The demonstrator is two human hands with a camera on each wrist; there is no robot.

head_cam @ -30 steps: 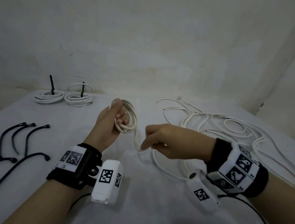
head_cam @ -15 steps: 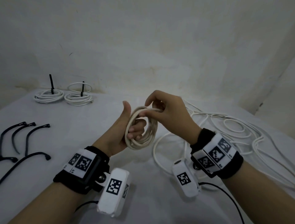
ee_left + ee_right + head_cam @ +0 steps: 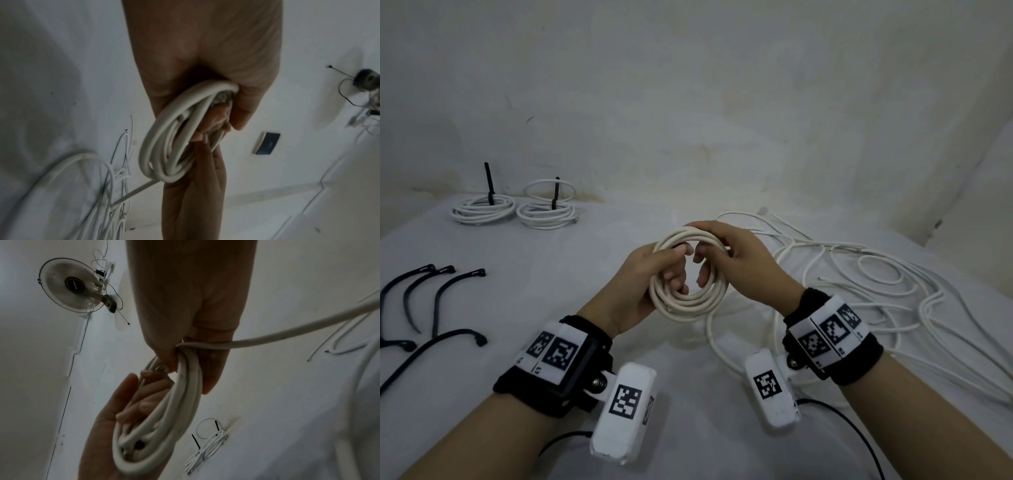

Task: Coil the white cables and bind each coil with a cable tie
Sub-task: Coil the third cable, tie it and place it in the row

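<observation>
A coil of white cable (image 3: 688,301) (image 3: 164,146) (image 3: 160,434) is held up above the white table between both hands. My left hand (image 3: 650,277) grips its left side, fingers curled through the ring. My right hand (image 3: 726,253) grips the top right of the coil, fingers curled over the strands. A free length of the cable (image 3: 298,326) runs from the right hand down to the table. Two bound coils (image 3: 482,209) (image 3: 546,212), each with a black tie standing up, lie at the far left. Several loose black cable ties (image 3: 438,301) lie at the left edge.
A heap of loose white cables (image 3: 876,291) spreads over the right half of the table (image 3: 551,291). A white wall (image 3: 688,102) closes the back. A wall fan (image 3: 72,287) shows in the right wrist view.
My right hand rose from the table to the coil and closed over its top right. The coil turned to face me, and both hands shifted right.
</observation>
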